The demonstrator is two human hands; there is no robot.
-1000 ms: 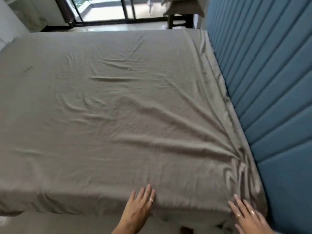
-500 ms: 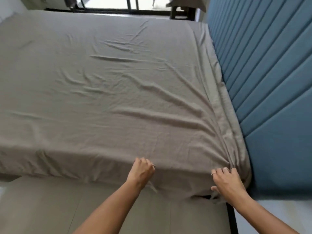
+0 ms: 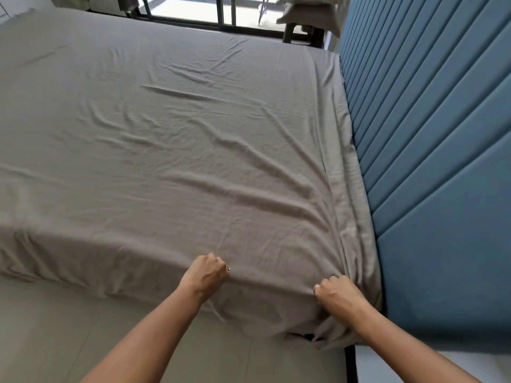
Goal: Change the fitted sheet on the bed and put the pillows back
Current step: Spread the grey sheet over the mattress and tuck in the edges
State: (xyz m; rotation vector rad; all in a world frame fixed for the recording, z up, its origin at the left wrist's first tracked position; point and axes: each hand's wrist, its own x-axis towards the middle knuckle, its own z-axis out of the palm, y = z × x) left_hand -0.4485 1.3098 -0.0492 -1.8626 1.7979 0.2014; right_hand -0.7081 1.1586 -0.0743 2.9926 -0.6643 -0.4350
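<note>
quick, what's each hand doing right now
Left hand: fingers curled, gripping the sheet at the near bed edge.
Right hand: fingers curled, gripping the sheet near the corner by the headboard.

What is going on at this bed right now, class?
A person is fitting a grey fitted sheet over the bed. Both hands grip the sheet along its near edge: the left hand further from the corner, the right hand at the corner beside the blue headboard. The sheet covers the top but is wrinkled, and the near corner looks loose. No pillows lie on the bed.
</note>
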